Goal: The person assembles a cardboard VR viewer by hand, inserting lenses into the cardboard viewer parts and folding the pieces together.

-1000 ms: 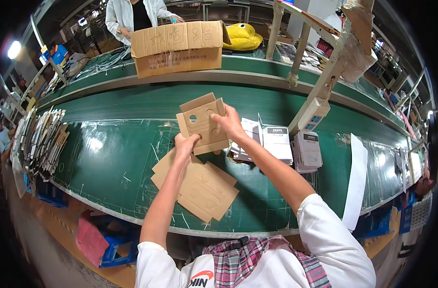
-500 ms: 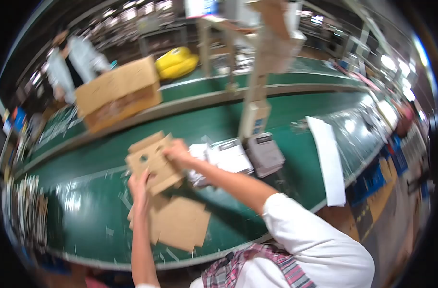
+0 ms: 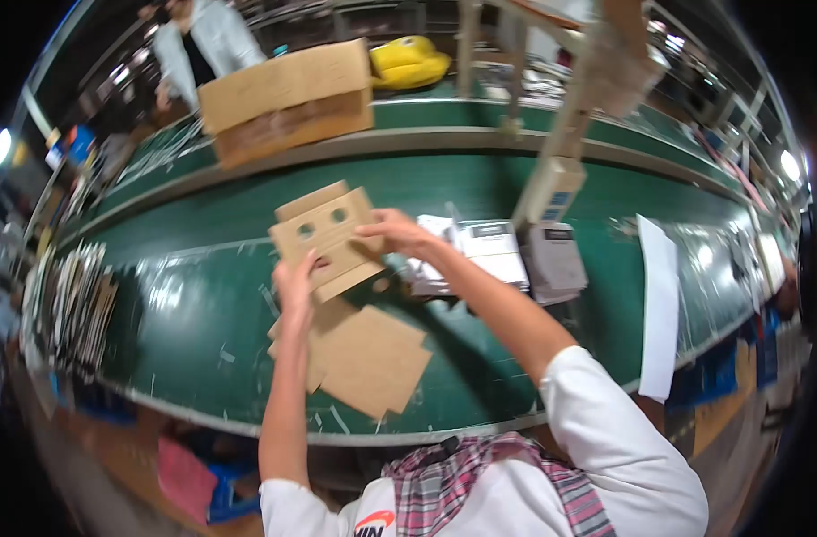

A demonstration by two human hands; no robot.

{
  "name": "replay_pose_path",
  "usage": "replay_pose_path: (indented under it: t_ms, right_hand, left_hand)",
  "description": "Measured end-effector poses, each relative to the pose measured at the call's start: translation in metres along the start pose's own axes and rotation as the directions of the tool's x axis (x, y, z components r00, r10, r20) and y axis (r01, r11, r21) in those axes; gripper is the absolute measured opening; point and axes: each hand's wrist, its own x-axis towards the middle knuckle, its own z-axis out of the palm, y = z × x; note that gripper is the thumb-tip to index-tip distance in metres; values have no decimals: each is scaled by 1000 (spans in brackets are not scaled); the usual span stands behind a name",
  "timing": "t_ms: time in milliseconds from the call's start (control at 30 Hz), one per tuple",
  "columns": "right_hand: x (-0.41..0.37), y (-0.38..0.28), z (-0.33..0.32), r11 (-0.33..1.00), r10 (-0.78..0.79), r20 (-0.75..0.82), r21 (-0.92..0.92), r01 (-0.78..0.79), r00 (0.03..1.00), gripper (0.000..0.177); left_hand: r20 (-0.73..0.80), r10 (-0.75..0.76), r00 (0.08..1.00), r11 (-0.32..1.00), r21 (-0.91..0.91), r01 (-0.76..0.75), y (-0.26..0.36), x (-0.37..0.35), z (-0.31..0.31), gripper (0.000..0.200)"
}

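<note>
Both hands hold a folded cardboard insert (image 3: 337, 240) with two round holes, tilted above the green bench. At its lower left edge, my left hand (image 3: 294, 285) grips with the thumb on the near face. My right hand (image 3: 396, 231) pinches the right edge, thumb and fingers closed on the board. Just under the insert's lower right corner shows a small round cardboard disc (image 3: 381, 285). Flat brown cardboard sheets (image 3: 377, 358) lie overlapping on the bench below my hands, partly covered by the left forearm.
White packets (image 3: 493, 255) and a stack of grey booklets (image 3: 554, 259) lie right of my hands. A long white strip (image 3: 658, 309) is farther right. Upright cards (image 3: 73, 304) stand at left. Behind the ledge are an open carton (image 3: 288, 94), a yellow object (image 3: 410, 63) and a person (image 3: 203, 49).
The camera view has shifted, moving the bench scene rightward and up. My right hand has moved from near a hole to the insert's right edge; both holes and the disc now show clearly.
</note>
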Motion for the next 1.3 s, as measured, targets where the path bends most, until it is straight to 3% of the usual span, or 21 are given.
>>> replay_pose_path:
  t_ms: [67,167,267,400,500,600,633,733,833,900,933,967,1067,1133,1200,1300]
  right_hand:
    - [-6,-6,5,997,25,-22,-67,-27,999,43]
    - [-12,-10,6,994,108,25,15,-108,994,43]
    - [-12,-6,7,995,94,59,8,-95,994,44]
    - [-6,1,13,973,118,-119,-184,-139,986,41]
    - [-5,1,22,895,-9,-222,-436,-91,975,40]
    - [0,12,33,647,-342,-370,-759,-69,864,41]
    - [2,17,32,640,-379,-390,-765,-67,839,42]
    - [-7,3,35,698,-236,-324,-712,-72,916,49]
    - [-10,0,29,845,-142,-97,-530,69,985,59]
    - [-16,-10,26,967,-26,-24,-256,19,999,60]
    - [-17,-15,26,994,22,24,-109,-19,999,60]
    - [-17,-14,29,987,-61,42,153,54,997,47]
    - [-27,-9,48,909,-121,-50,396,131,991,41]
    - [-26,4,56,910,-71,-174,391,135,982,35]
    - [-27,5,60,907,-61,-281,385,170,958,32]
    - [-38,-9,45,947,-101,-259,271,172,961,29]
  left_hand:
    - [-20,-18,1000,1000,-26,17,4,-4,-1,21]
    - [11,-48,999,992,-119,50,7,-9,4,23]
    - [-32,-53,998,986,-163,47,9,-11,6,18]
    - [-43,-5,999,996,-88,1,6,-15,7,18]
    - [-70,27,997,998,-55,-31,5,-18,14,17]
    - [-81,11,997,996,-87,-18,5,-19,14,18]
    - [-67,17,998,997,-77,-22,1,-17,12,19]
    - [-67,27,997,993,-112,-34,-2,-11,6,21]
    - [-60,-38,997,978,-206,25,2,-8,-5,20]
    - [-68,-109,992,965,-245,90,-2,-5,-15,22]
    - [-80,-122,989,933,-350,87,-11,-1,-16,24]
    - [-90,-137,986,890,-449,83,-13,-1,-13,27]
    - [-144,-195,970,790,-609,69,-20,-5,5,40]
    - [-149,-191,970,763,-644,52,-21,-13,19,43]
    - [-96,-222,970,847,-513,143,-13,-22,18,43]
    - [-36,-290,956,918,-293,267,9,-24,-20,43]
